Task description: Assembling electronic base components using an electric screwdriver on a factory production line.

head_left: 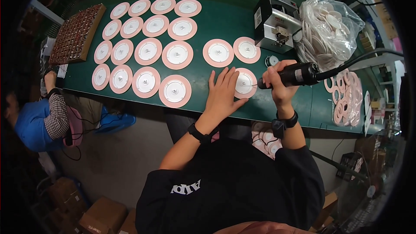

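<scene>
My right hand (282, 87) is wrapped round a black electric screwdriver (301, 73), whose cord runs off to the right. Its thin bit points left and reaches the white middle of a round pink-rimmed disc (244, 83) on the green table. My left hand (221, 95) lies flat against the left side of this disc, fingers and thumb apart. Just beyond lie two similar discs, a left one (218, 52) and a right one (246, 49). A small round metal part (271, 60) sits beyond the screwdriver's front end.
Rows of pink-rimmed discs (177, 55) cover the table's left part. A metal box-shaped machine (277, 22) and a clear bag of white discs (330, 32) stand far right. Pink rings (345, 97) lie at right. A tray of small parts (78, 34) is far left, near another person (41, 121).
</scene>
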`<control>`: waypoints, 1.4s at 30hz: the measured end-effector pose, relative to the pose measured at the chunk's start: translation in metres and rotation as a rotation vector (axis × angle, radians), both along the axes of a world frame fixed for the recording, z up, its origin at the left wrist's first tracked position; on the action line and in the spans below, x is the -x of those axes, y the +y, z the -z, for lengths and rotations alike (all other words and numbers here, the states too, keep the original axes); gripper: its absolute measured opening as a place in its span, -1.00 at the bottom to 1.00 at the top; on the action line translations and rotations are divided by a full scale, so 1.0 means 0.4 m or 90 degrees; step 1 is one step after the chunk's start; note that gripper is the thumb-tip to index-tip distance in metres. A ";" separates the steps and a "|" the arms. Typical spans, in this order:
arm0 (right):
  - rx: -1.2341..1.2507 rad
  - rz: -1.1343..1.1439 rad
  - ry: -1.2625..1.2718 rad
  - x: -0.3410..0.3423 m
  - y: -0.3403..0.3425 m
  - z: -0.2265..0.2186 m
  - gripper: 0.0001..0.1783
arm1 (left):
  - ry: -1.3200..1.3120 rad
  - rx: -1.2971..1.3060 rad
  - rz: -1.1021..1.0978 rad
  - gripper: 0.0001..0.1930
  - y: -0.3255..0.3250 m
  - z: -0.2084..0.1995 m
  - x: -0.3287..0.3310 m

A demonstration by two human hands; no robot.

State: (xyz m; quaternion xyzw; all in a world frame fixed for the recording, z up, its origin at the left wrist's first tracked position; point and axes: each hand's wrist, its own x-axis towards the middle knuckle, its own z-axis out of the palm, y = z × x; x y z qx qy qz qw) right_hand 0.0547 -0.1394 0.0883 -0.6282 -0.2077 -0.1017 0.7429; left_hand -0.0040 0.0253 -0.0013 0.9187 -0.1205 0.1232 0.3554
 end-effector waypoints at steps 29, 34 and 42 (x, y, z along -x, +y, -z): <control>0.041 -0.003 -0.047 0.007 -0.007 0.005 -0.62 | -0.027 0.008 0.011 -0.12 0.027 -0.007 0.008; -0.013 -0.024 -0.026 -0.002 -0.006 0.012 -0.69 | -0.039 0.010 0.016 -0.15 0.032 0.004 0.005; 0.025 -0.020 -0.039 0.012 -0.001 0.017 -0.70 | -0.022 0.017 0.019 -0.17 0.034 -0.003 0.003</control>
